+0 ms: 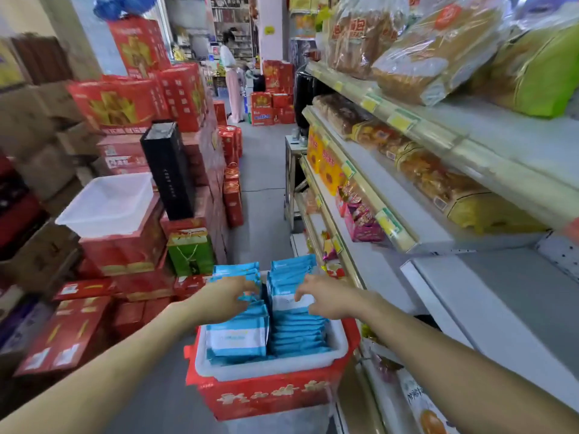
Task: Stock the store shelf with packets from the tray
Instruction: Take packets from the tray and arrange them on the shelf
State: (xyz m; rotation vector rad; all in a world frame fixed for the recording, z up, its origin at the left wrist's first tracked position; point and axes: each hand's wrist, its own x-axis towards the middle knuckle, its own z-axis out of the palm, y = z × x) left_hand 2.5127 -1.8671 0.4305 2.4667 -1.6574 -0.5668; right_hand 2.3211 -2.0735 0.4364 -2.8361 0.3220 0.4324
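A white tray [275, 366] sits on a red box [269, 396] in front of me, packed with two rows of blue-and-white packets [297, 336] standing on edge. My left hand [225, 299] reaches into the left row, fingers curled over the packet tops. Over the right row, my right hand [326, 297] pinches the top of a white-faced packet [289, 302]. The store shelf [501, 311] to my right has a bare white board at tray height.
Upper shelves [407, 170] on the right hold bread and snack bags. Red gift boxes [125, 104] are stacked on the left, with an empty white tub [109, 205] on top. The aisle floor [263, 170] runs ahead, where a person [232, 76] stands far off.
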